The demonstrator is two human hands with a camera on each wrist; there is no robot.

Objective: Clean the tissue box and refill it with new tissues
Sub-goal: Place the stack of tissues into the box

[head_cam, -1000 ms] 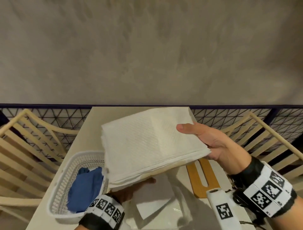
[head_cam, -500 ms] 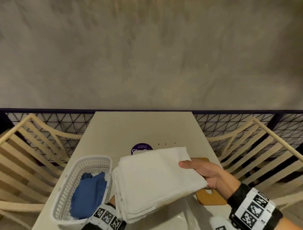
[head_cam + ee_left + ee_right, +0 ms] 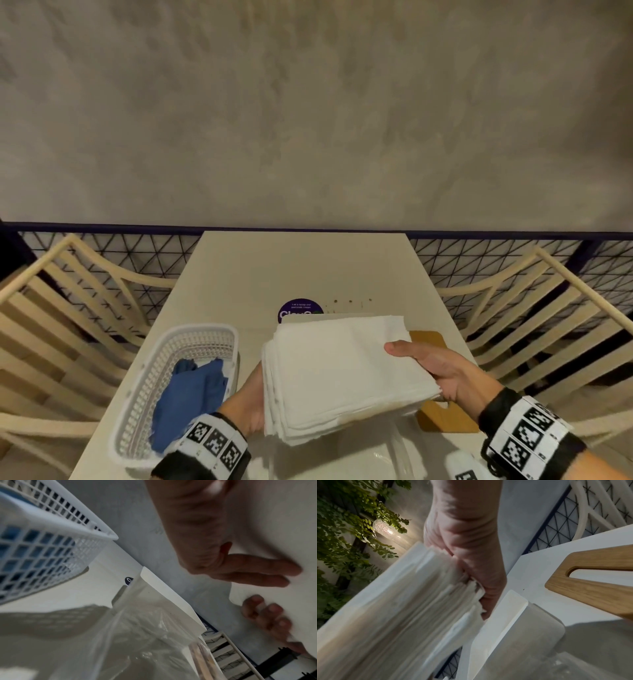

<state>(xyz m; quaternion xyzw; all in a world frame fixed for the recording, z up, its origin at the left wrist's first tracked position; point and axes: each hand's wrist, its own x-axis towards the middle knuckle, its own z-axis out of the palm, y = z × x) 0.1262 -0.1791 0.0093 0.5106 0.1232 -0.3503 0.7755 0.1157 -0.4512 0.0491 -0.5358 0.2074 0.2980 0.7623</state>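
A thick stack of white tissues [image 3: 342, 373] hangs level just above the table, held at both ends. My left hand [image 3: 245, 401] carries its left end; the left wrist view shows its straight fingers [image 3: 248, 569] flat against the underside. My right hand [image 3: 438, 370] pinches the right end, thumb on top and fingers curled below, with the stack's edge [image 3: 402, 608] against the palm [image 3: 471, 547]. The open white tissue box [image 3: 325, 316] lies under the stack, mostly hidden; its wall [image 3: 164, 595] [image 3: 501, 615] shows in both wrist views. The wooden slotted lid [image 3: 442, 414] [image 3: 590, 588] lies to the right.
A white plastic basket [image 3: 154, 377] [image 3: 51, 524] with a blue cloth [image 3: 191, 401] stands at the left. A clear plastic wrapper [image 3: 376, 459] [image 3: 137, 635] lies near the front edge. A purple sticker [image 3: 299, 310] marks the table; wooden chairs [image 3: 548, 325] flank it.
Both hands have brought the tissue stack down and flatter, from tilted and raised to level just over the box. The far half of the table now shows behind it.
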